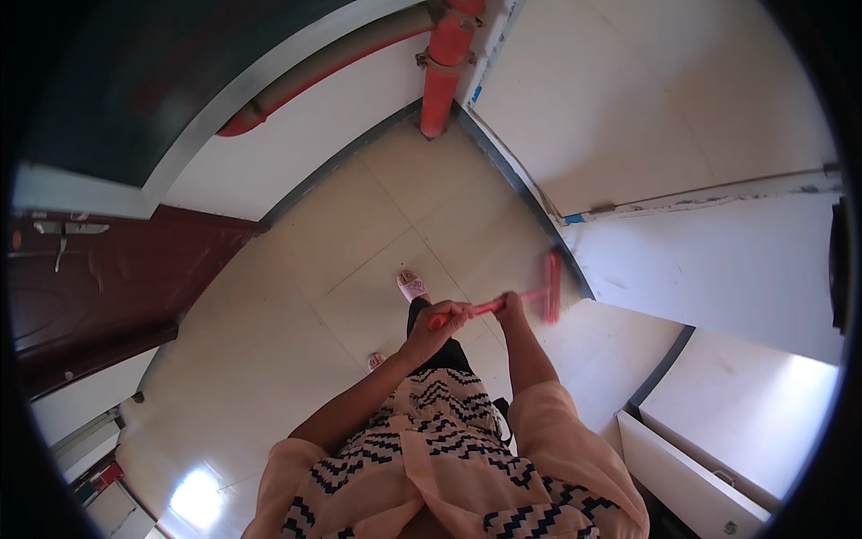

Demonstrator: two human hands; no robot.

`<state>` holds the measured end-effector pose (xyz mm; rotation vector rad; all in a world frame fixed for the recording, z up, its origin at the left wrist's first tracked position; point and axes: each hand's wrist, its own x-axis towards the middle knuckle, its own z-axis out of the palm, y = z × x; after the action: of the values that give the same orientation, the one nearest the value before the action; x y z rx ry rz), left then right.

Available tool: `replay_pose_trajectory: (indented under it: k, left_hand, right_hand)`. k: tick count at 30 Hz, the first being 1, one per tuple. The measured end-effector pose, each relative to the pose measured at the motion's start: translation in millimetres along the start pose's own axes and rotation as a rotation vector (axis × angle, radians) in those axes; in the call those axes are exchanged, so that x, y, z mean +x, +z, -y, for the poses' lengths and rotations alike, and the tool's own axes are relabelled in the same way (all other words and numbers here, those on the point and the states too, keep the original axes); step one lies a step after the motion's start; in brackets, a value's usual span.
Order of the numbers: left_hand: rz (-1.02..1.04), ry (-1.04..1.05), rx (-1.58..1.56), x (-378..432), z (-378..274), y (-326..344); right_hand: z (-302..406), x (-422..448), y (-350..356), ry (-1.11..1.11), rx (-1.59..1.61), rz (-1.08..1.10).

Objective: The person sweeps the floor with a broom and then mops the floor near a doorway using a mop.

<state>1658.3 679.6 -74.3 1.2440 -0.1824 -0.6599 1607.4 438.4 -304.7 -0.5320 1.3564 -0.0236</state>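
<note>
Both hands grip the red handle of a broom (552, 288). My left hand (446, 323) is closed around the handle near its top end. Farther along, toward the head, my right hand (510, 308) holds the same handle (489, 307). The red broom head, slightly blurred, rests at the tiled floor (363, 229) on the right, beside the dark baseboard (572, 263) near a wall corner. Below my hands show dark trousers and a sandalled foot (411, 286), with part of the other foot farther left.
A red vertical pipe (441, 87) stands in the far corner, with another red pipe (323, 74) along the wall. At left is a dark red door (114, 269) with a metal handle. A white cabinet or drawer (693, 471) stands lower right.
</note>
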Motion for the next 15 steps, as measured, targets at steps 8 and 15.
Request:
replay_pose_trajectory:
  k: [8, 15]
  left_hand:
    - [-0.628, 0.085, 0.067, 25.6, -101.7, -41.7]
    - [-0.555, 0.454, 0.53, -9.0, -161.5, -65.0]
  right_hand:
    - [-38.1, -32.0, 249.7, -0.117, -0.418, 0.13]
    - [-63.3, -147.2, 301.6, 0.041, -0.46, 0.409]
